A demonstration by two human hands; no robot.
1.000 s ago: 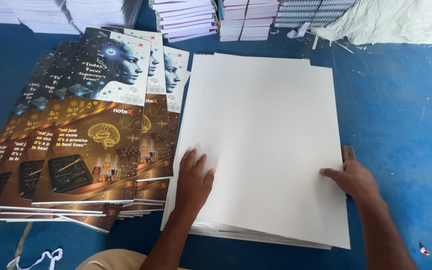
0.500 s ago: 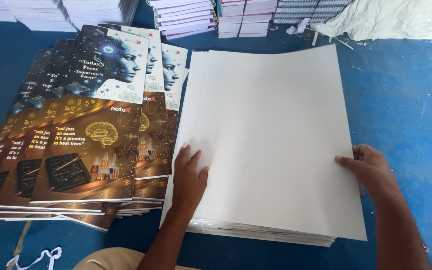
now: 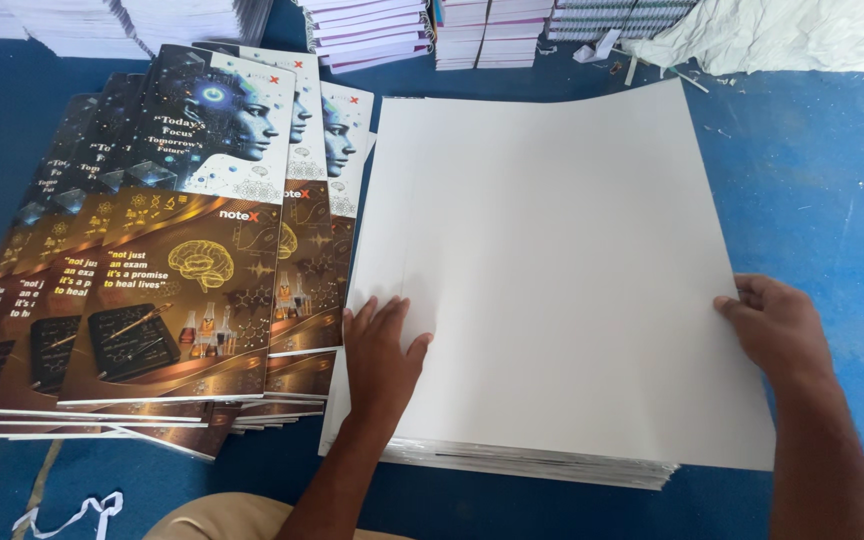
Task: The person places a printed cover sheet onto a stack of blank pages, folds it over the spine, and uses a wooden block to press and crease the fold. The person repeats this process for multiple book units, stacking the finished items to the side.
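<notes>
Left hand [image 3: 380,350] lies flat, fingers spread, palm down on the near left part of the top white sheet [image 3: 552,260]; it grips nothing, only presses. Right hand [image 3: 777,330] closed on that sheet's right edge, fingers curled over it, thumb side hidden. The sheet is large, blank, slightly skewed so its right side and near right corner overhang the stack of white sheets [image 3: 532,462] under it; far edge bowed up a little. The stack sits on a blue surface [image 3: 832,180], in front of the person. Just beside the stack's left edge, touching or nearly so, a fanned pile of printed covers [image 3: 182,260]: blue head profile on the upper half, gold brain and desk scene on the lower. Along the far side, rows of bound notebook stacks [image 3: 372,30]; crumpled white cloth [image 3: 782,35] at far right. White string [image 3: 72,515] at near left.
</notes>
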